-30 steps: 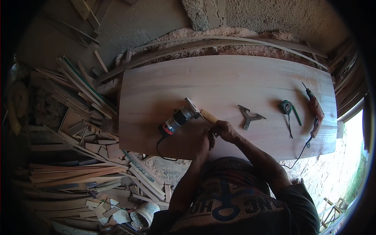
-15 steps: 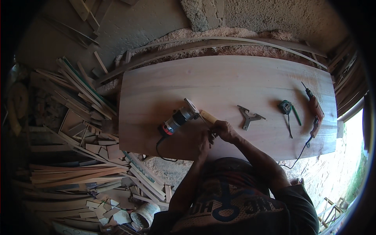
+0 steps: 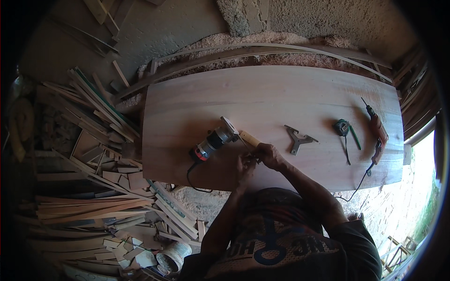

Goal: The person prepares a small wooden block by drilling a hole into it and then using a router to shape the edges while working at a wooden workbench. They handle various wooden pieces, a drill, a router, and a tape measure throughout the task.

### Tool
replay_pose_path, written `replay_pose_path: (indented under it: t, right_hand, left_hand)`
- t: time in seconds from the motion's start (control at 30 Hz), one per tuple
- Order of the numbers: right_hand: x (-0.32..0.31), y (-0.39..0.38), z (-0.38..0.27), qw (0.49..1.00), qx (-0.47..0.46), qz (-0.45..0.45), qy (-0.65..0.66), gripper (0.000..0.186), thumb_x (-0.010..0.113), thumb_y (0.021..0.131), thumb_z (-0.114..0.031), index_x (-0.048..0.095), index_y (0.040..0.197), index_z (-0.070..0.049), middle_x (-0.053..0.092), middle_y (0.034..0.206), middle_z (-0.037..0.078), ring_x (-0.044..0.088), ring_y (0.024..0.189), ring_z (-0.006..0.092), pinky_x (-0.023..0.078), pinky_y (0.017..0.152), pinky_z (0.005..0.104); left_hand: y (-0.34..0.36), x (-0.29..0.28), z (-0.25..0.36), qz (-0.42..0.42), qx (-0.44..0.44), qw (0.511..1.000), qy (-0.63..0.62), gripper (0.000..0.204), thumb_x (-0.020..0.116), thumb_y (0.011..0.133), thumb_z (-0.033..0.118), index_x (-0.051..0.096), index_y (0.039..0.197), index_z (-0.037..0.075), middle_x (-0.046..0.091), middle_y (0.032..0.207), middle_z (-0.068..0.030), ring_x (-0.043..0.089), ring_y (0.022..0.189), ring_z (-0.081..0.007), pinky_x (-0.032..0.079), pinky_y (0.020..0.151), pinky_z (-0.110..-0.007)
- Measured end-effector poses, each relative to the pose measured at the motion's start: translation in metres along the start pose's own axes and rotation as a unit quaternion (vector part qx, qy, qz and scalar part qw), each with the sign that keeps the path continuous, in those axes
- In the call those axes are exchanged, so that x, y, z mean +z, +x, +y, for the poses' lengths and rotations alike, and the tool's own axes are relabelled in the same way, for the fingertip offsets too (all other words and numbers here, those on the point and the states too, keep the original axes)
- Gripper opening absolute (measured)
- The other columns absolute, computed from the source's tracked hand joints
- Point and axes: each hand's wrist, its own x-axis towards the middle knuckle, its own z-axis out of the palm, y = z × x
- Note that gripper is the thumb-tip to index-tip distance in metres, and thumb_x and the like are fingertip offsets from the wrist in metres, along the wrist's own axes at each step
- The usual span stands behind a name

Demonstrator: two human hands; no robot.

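Observation:
My right hand (image 3: 269, 156) is closed round a short pale wooden piece (image 3: 250, 138), which points away to the upper left. A thin strip runs along its left side; I cannot tell what that is. Close beside it, my left hand (image 3: 245, 166) has its fingers curled in below the wooden piece, and what they hold is hidden. Just left of the wooden piece, a trim router (image 3: 211, 144) with a silver and black body lies on its side, its base plate toward the upper right. All this is over a broad wooden panel (image 3: 201, 103).
To the right on the panel lie a three-armed metal bracket (image 3: 298, 140), a tape measure (image 3: 341, 127), a green pencil-like stick (image 3: 355, 137) and a corded drill (image 3: 377, 131). Wood offcuts (image 3: 93, 206) pile up at the left, by a bucket (image 3: 173, 255). Long strips (image 3: 262, 50) lie behind.
My left hand has risen slightly toward the wooden piece, its fingers curling closer to my right hand. The right hand and the tools stay nearly where they were.

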Motion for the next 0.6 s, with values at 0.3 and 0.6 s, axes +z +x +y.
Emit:
replay_pose_path:
  t: [0.3,0.6]
  right_hand:
    - [-0.001,-0.001,-0.005,1.000,0.001,-0.001,0.002,0.016,0.059,0.093,-0.010,0.068,0.094,0.004,0.070,0.080,0.014,0.069,0.072,0.0192,0.055,0.065,0.0337]
    - [-0.003,-0.001,-0.009,0.999,0.007,-0.001,-0.032,0.013,0.059,0.092,-0.006,0.067,0.096,0.003,0.070,0.082,0.014,0.069,0.077,0.0193,0.055,0.068,0.0339]
  left_hand:
    - [0.001,-0.012,0.009,-0.013,-0.160,0.986,-0.050,0.030,0.052,0.103,0.038,0.059,0.102,0.008,0.057,0.078,-0.0001,0.051,0.060,-0.0062,0.039,0.051,-0.023]
    - [0.004,-0.027,-0.015,-0.089,-0.162,0.981,-0.054,0.035,0.047,0.105,0.040,0.058,0.115,0.008,0.062,0.089,-0.0011,0.054,0.065,-0.0056,0.037,0.046,-0.022]
